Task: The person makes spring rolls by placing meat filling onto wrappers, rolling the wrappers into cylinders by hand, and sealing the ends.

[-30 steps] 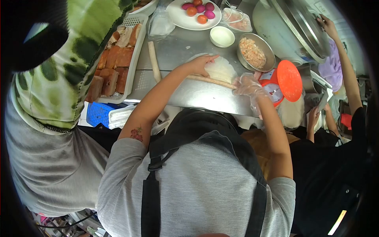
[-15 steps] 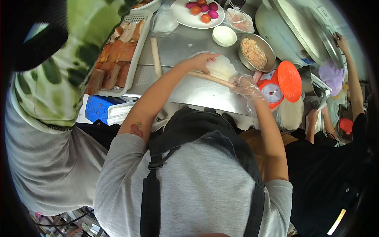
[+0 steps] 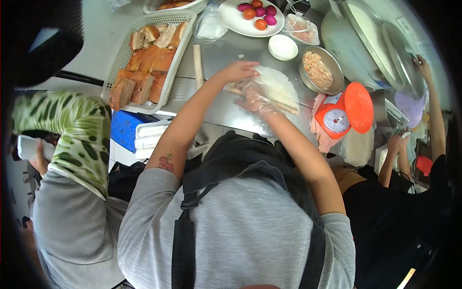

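Note:
My bare left hand reaches to the upper left edge of a stack of thin white round sheets, its fingers extended and apart. Beside it, my right hand, in a clear plastic glove, lies over the left part of a thin wooden rolling pin. The pin runs along the near edge of the sheets. The gloved fingers are bent; the glove and overlap hide whether they grip the pin. A second wooden stick lies left of my hands. A metal bowl of orange-pink chopped filling stands right of the sheets.
A white basket of roasted meat stands left. Behind are a plate of red and purple balls and a white bowl. A red scale and large pot stand right. Co-workers flank me; one holds the pot's lid.
My gloved right hand has moved left along the pin, close to my left hand. The co-worker's green patterned sleeve has drawn back from over the meat basket. The pot lid has moved right.

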The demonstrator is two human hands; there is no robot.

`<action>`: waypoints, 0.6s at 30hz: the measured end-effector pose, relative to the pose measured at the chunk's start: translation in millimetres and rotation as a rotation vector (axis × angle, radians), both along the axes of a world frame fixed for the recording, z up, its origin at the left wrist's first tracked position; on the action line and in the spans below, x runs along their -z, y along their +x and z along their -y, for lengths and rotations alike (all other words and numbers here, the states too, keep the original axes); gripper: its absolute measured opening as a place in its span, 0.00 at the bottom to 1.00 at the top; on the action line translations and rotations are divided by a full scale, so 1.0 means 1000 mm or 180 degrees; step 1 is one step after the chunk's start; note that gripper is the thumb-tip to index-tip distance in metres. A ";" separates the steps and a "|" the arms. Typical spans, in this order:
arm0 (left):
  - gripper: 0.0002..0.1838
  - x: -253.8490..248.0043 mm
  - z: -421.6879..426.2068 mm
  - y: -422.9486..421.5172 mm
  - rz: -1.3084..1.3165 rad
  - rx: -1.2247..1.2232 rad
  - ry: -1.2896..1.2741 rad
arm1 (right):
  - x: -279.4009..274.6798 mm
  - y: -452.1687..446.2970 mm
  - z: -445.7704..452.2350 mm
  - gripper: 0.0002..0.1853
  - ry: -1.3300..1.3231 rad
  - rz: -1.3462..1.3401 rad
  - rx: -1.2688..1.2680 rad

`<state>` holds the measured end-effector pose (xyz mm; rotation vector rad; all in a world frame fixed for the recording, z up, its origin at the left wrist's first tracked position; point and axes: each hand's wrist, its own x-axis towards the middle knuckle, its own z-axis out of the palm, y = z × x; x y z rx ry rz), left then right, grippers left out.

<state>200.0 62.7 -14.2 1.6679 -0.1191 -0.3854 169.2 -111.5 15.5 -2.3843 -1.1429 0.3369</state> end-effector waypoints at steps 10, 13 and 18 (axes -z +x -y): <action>0.30 0.002 0.005 0.000 0.0117 -0.0065 0.0258 | -0.019 0.033 0.060 0.25 -0.1059 -0.0927 0.0545; 0.29 -0.007 0.009 -0.005 0.0233 0.0003 0.0682 | -0.029 0.038 0.119 0.24 -0.1325 -0.0760 0.0663; 0.27 -0.030 0.023 -0.042 0.1854 0.0103 0.2146 | -0.071 0.039 0.131 0.25 -0.1986 -0.0751 0.0785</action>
